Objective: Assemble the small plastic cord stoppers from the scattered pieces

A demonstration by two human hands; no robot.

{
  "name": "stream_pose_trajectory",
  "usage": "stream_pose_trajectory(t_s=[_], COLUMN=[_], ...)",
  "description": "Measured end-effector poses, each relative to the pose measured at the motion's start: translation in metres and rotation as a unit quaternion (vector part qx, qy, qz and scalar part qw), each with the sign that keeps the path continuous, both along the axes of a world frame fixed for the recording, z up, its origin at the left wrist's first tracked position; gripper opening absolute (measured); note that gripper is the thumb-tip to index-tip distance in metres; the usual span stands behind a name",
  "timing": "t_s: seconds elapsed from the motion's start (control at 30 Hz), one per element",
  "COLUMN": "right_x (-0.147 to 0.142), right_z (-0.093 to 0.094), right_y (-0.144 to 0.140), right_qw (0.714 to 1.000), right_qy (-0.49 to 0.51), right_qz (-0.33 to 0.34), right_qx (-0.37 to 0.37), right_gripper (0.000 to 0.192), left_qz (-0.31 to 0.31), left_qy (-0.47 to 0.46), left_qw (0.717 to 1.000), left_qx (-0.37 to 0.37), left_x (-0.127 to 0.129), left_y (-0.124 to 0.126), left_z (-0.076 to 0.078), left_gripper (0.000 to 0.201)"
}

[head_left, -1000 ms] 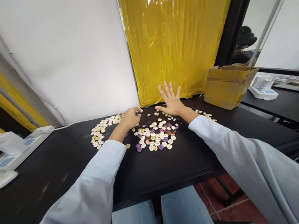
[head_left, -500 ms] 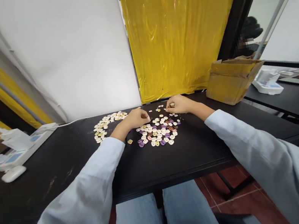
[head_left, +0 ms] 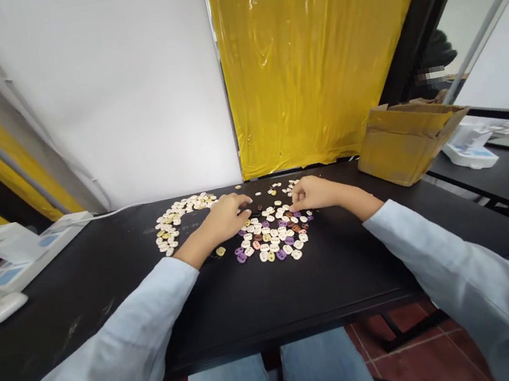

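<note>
A heap of small two-hole beads in white, purple, brown and yellow lies on the black table. My left hand rests at the heap's left edge with fingers curled, fingertips on the beads. My right hand sits at the heap's upper right, fingers bent and pinched near some beads; what it holds is too small to see. A second spread of mostly white and yellowish beads curves off to the left of my left hand.
A torn cardboard box stands at the table's back right. A white power strip with plugs and a white mouse lie at the left. Yellow plastic sheeting and a white wall rise behind. Another person sits beyond the box.
My right hand, spread flat and open a second ago, has curled shut over the beads and drawn slightly nearer. My left hand has stayed on the heap's left edge.
</note>
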State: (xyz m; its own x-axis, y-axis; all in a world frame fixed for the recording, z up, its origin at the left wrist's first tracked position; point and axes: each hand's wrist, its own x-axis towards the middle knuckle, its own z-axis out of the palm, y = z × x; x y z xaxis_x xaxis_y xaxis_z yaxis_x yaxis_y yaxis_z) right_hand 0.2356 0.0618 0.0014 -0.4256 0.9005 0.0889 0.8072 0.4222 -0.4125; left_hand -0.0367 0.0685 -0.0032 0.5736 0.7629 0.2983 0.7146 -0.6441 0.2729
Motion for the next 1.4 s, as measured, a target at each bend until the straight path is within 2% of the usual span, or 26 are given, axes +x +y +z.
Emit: stream_pose_trajectory(t_s=[0.1,0.23,0.43,0.67,0.83,1.0,1.23,1.4], right_x=[-0.001,-0.003,-0.003,-0.005,-0.004,-0.009,-0.031,-0.042], right_z=[0.0,-0.001,-0.006,-0.012,-0.008,-0.009,-0.019,-0.023], right_y=[-0.001,-0.002,-0.001,-0.001,-0.007,-0.01,-0.017,-0.023], right_qw=[1.0,1.0,1.0,0.999,0.996,0.978,0.973,0.955], right_qy=[0.001,0.002,0.011,0.038,0.084,0.185,0.224,0.292], right_qz=[-0.008,-0.003,0.004,0.013,0.028,0.019,0.034,0.052], right_qx=[-0.007,-0.014,-0.014,-0.007,0.016,0.094,0.045,0.018], right_gripper=[0.018,0.016,0.018,0.017,0.021,0.02,0.012,0.013], left_qz=[0.0,-0.004,0.039,0.055,0.035,0.012,-0.05,-0.045], left_qy=[0.01,0.034,0.046,0.035,0.011,-0.033,-0.131,-0.295], left_qw=[1.0,0.999,0.998,0.998,0.999,0.999,0.99,0.953], left_qx=[0.019,0.02,0.015,0.009,-0.004,-0.01,-0.016,-0.057], left_x=[0.008,0.02,0.035,0.047,0.05,0.05,0.048,0.048], left_y=[0.0,0.001,-0.005,-0.017,-0.015,-0.012,-0.012,-0.011], left_z=[-0.001,-0.001,0.002,0.0,-0.005,-0.011,-0.012,-0.017], left_gripper=[0.037,0.029,0.021,0.018,0.025,0.027,0.022,0.023])
